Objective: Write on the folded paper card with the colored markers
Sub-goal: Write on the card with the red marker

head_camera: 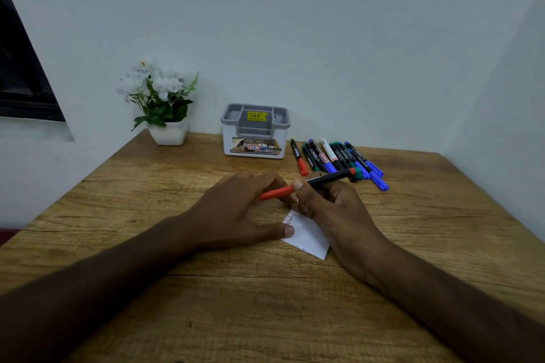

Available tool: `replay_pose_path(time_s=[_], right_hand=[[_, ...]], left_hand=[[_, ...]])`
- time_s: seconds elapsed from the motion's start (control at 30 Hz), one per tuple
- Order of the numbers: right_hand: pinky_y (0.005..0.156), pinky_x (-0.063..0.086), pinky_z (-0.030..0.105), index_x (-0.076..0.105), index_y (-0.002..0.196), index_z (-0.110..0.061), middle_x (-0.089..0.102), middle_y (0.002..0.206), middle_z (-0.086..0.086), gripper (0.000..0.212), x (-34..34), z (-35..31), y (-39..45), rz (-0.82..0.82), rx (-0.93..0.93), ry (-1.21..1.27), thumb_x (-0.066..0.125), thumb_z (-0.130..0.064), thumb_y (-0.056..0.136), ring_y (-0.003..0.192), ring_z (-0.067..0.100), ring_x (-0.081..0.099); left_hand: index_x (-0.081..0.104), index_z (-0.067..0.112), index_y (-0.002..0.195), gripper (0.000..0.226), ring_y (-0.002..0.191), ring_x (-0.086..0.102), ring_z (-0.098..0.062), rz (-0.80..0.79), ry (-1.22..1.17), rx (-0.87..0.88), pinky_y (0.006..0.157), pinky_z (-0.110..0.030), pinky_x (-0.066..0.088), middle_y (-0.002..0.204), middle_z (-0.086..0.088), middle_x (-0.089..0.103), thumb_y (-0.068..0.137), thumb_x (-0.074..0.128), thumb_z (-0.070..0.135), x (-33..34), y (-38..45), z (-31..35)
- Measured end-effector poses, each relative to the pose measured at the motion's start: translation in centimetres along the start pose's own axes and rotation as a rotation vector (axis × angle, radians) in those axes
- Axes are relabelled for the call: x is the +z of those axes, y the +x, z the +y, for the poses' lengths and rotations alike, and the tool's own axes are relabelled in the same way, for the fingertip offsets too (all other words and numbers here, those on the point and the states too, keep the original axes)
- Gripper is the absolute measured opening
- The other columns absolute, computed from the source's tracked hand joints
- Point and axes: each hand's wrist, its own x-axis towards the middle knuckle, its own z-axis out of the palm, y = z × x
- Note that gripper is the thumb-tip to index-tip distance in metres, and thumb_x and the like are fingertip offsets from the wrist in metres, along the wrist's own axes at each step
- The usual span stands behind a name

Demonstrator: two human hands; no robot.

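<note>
A small white folded paper card point(308, 234) lies on the wooden table point(206, 303), with red handwriting near its upper left corner. My right hand point(333, 206) grips the black barrel of a red marker point(330, 178) just above the card. My left hand point(236, 209) holds the marker's red cap point(275, 193) with its fingers, while its thumb rests on the card's left edge. The cap sits on the marker's tip end; whether it is fully seated is hidden by my fingers.
A row of several markers point(339, 159) with red, green, blue and black caps lies behind my hands at the right. A white and grey organizer box point(255, 132) and a white pot of artificial flowers point(165, 106) stand against the back wall.
</note>
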Motion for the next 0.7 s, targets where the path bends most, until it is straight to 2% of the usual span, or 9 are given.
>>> replay_pose_path(time_s=[0.07, 0.13, 0.2, 0.27, 0.4, 0.5, 0.57, 0.63, 0.7], right_hand=[[0.082, 0.057, 0.039, 0.071, 0.082, -0.009, 0.064, 0.069, 0.003, 0.032, -0.1, -0.2, 0.2, 0.054, 0.019, 0.160, 0.076, -0.041, 0.086, 0.069, 0.015, 0.064], [0.073, 0.058, 0.035, 0.069, 0.083, -0.008, 0.060, 0.068, 0.003, 0.027, -0.2, -0.3, 0.3, 0.107, 0.026, 0.272, 0.073, -0.033, 0.092, 0.062, 0.011, 0.061], [0.067, 0.058, 0.030, 0.071, 0.089, -0.007, 0.065, 0.069, 0.002, 0.023, -0.4, -0.4, 0.4, 0.139, -0.001, 0.275, 0.071, -0.029, 0.095, 0.063, 0.010, 0.062], [0.069, 0.059, 0.029, 0.074, 0.094, -0.006, 0.071, 0.074, 0.002, 0.024, -0.6, -0.6, 0.5, 0.142, -0.061, 0.179, 0.071, -0.030, 0.096, 0.067, 0.012, 0.066], [0.076, 0.059, 0.030, 0.078, 0.099, -0.017, 0.080, 0.084, 0.001, 0.019, -0.2, -2.6, 2.7, 0.165, -0.183, -0.217, 0.070, -0.034, 0.100, 0.076, 0.007, 0.074], [0.080, 0.061, 0.032, 0.072, 0.110, -0.022, 0.080, 0.093, -0.003, 0.013, 1.3, -5.3, 6.9, 0.210, -0.302, -0.319, 0.073, -0.030, 0.099, 0.087, 0.006, 0.076], [0.085, 0.060, 0.023, 0.070, 0.118, -0.020, 0.078, 0.098, -0.009, 0.022, 2.8, -7.1, 10.3, 0.254, -0.451, -0.395, 0.074, -0.028, 0.098, 0.091, 0.002, 0.074], [0.077, 0.051, 0.004, 0.069, 0.118, -0.016, 0.073, 0.094, -0.012, 0.021, 4.6, -8.6, 13.1, 0.272, -0.567, -0.486, 0.073, -0.025, 0.099, 0.084, -0.006, 0.069], [0.068, 0.044, -0.002, 0.070, 0.116, -0.012, 0.070, 0.090, -0.010, 0.019, 6.6, -9.2, 15.3, 0.268, -0.603, -0.576, 0.069, -0.024, 0.102, 0.076, -0.004, 0.064]], left_hand=[[0.051, 0.053, 0.132, 0.062, 0.123, 0.047, -0.001, -0.035, -0.004, 0.010, 0.105, -0.043, 0.046, 0.133, 0.030, 0.057, 0.079, 0.058, 0.083, -0.1, 0.1, 0.1], [0.053, 0.057, 0.134, 0.057, 0.131, 0.040, -0.001, -0.076, 0.013, 0.047, 0.110, -0.048, 0.040, 0.141, 0.033, 0.050, 0.083, 0.055, 0.082, -0.3, 0.1, 0.1], [0.050, 0.063, 0.135, 0.053, 0.133, 0.035, -0.002, -0.114, 0.042, 0.056, 0.111, -0.051, 0.038, 0.145, 0.035, 0.044, 0.085, 0.052, 0.081, -0.7, 0.0, 0.0], [0.045, 0.069, 0.136, 0.049, 0.133, 0.031, -0.002, -0.142, 0.083, 0.047, 0.112, -0.052, 0.036, 0.149, 0.034, 0.038, 0.088, 0.048, 0.080, -1.2, -0.2, -0.2], [0.036, 0.074, 0.139, 0.041, 0.146, 0.027, -0.004, -0.163, 0.142, 0.092, 0.117, -0.057, 0.029, 0.158, 0.032, 0.029, 0.098, 0.041, 0.075, -2.1, -0.7, -1.2], [0.034, 0.073, 0.141, 0.043, 0.150, 0.021, -0.005, -0.217, 0.114, 0.097, 0.119, -0.059, 0.024, 0.162, 0.030, 0.024, 0.099, 0.041, 0.074, -2.4, -0.7, -1.3], [0.033, 0.073, 0.142, 0.044, 0.151, 0.017, -0.006, -0.236, 0.114, 0.096, 0.120, -0.060, 0.021, 0.163, 0.029, 0.022, 0.099, 0.041, 0.072, -2.5, -0.7, -1.4], [0.031, 0.074, 0.143, 0.044, 0.152, 0.015, -0.007, -0.246, 0.108, 0.094, 0.120, -0.061, 0.019, 0.164, 0.030, 0.020, 0.100, 0.041, 0.070, -2.4, -0.7, -1.4], [0.031, 0.073, 0.143, 0.043, 0.153, 0.014, -0.008, -0.252, 0.101, 0.091, 0.121, -0.060, 0.017, 0.165, 0.029, 0.019, 0.102, 0.042, 0.067, -2.6, -0.8, -1.4]])
